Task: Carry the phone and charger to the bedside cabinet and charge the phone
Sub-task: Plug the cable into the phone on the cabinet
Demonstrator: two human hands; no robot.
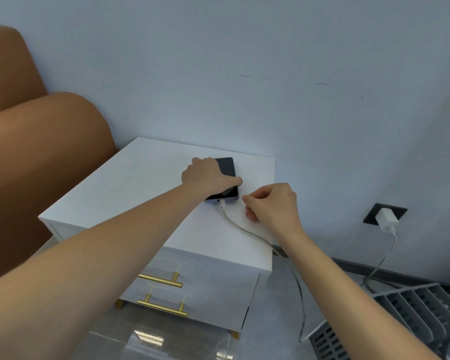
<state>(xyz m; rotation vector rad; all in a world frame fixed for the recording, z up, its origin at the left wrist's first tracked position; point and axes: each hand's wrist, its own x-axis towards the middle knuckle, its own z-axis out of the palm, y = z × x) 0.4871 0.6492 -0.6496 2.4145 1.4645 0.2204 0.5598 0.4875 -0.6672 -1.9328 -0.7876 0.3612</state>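
While the cabinet [146, 178] bears the phone [227, 166] flat, the left hand [205, 176] presses it, fingers spread. It is stiff, slick, best gripped by the edges. The limp cable [244, 229] seems plugged in; right hand [273, 203] loosely curled, seemingly empty.

1. This was a bedroom in a home: a padded brown headboard [37, 141] filled the left of the frame, hard against the pale blue-grey wall [244, 61].
2. Just beside it, at the centre, stood a white bedside cabinet [130, 188] with two drawers and brass bar handles [161, 279].
3. At the right, a white charger [386, 219] sat plugged into a dark wall socket [372, 214] low on the wall.
4. A grey slatted rack [405, 315] lay on the glossy floor at the lower right.
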